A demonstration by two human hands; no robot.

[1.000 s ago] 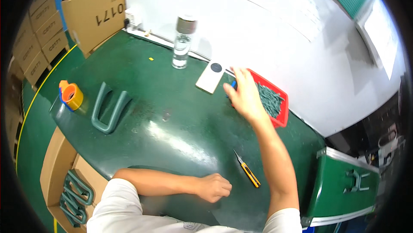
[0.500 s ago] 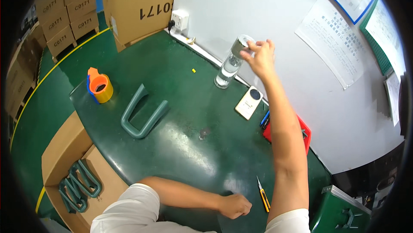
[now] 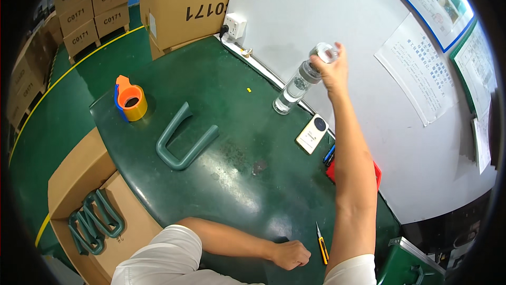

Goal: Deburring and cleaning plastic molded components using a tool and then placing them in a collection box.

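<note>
At the far side of the table, a clear glass bottle (image 3: 293,93) with water in it stands against the wall. My right hand (image 3: 336,69) grips its lid (image 3: 323,52) between thumb and fingers. The lid sits above the bottle's grey neck ring, apparently lifted off it. My left hand (image 3: 291,255) rests on the near part of the table as a loose fist, with no object showing in it. Just right of that fist lies a yellow utility knife (image 3: 322,248), blade pointing away from me. A cream phone-like device (image 3: 312,134) lies near the bottle's base.
A green U-shaped handle (image 3: 179,161) and an orange tape dispenser (image 3: 132,103) are on the green table (image 3: 211,90). At lower left, an open carton (image 3: 76,172) holds several more handles. My right forearm partly covers a red tray (image 3: 377,175). A large carton (image 3: 184,8) stands behind.
My right hand has raised the lid up and away from the bottle, baring the neck ring. The left fist stays put. The whole view has shifted slightly.
</note>
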